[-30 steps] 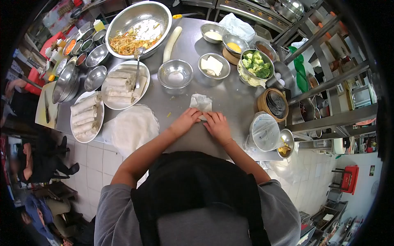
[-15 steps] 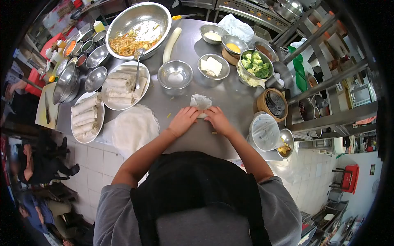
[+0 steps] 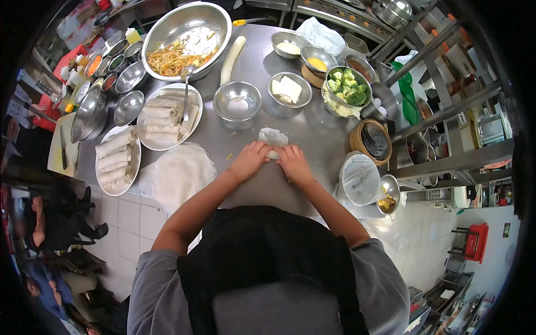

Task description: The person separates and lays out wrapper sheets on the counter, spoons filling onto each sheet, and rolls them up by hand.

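Both hands are at a partly rolled spring roll [image 3: 273, 154] on the steel table. Its loose wrapper flap [image 3: 273, 135] lies flat beyond the fingers. My left hand [image 3: 250, 160] presses the roll's left end with curled fingers, and my right hand [image 3: 293, 163] grips the right end the same way. Any filling inside is hidden by the wrapper and fingers. Left of my left forearm lies a stack of round white wrappers [image 3: 183, 174]. Finished rolls sit on an oval plate [image 3: 192, 129] and on a second plate [image 3: 134, 180] nearer the edge.
A large steel bowl [image 3: 224, 33] of shredded filling with a spoon stands at the back left. Ahead are a small steel bowl [image 3: 238, 111], a peeled white stalk [image 3: 231, 60] and a broccoli bowl [image 3: 363, 103]. A plastic tub [image 3: 360, 180] and steamer basket [image 3: 357, 140] stand right.
My hands have drawn slightly closer together on the roll, with the fingers still pressed on it. The plates and bowls stay in place.
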A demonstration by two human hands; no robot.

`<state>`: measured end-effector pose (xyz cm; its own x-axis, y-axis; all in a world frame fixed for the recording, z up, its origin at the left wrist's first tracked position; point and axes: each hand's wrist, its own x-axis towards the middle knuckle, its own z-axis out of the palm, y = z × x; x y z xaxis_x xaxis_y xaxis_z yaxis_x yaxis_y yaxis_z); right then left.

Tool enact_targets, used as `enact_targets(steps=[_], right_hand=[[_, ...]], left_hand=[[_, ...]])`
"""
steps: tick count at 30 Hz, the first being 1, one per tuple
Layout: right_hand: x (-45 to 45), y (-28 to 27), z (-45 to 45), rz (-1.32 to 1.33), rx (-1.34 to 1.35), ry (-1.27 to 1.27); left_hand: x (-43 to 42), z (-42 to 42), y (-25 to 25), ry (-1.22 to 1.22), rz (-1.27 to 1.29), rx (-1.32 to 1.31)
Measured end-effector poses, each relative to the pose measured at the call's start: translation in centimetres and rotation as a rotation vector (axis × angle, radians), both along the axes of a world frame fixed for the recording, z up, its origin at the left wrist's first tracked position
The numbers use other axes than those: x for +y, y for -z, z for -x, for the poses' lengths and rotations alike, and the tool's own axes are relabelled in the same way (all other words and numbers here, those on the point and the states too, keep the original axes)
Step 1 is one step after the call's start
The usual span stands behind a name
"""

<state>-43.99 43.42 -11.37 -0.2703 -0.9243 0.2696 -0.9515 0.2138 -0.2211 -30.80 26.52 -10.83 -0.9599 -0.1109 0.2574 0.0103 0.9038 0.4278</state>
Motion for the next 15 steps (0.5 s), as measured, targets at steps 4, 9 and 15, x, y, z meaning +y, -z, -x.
enact_targets(steps=[4, 9, 15], right_hand=[[-0.4, 1.6, 0.4, 0.022, -0.068, -0.013], [-0.4, 1.1, 1.3, -0.008, -0.075, -0.036], [-0.1, -2.1, 0.5, 0.020, -0.042, 0.031]], left_hand=[[0.9, 0.1, -0.6, -0.032, 0.209, 0.063], [0.7, 0.5, 0.6, -0.026, 0.213, 0.052], [0.3, 0.6, 0.8, -0.014, 0.194, 0.086]])
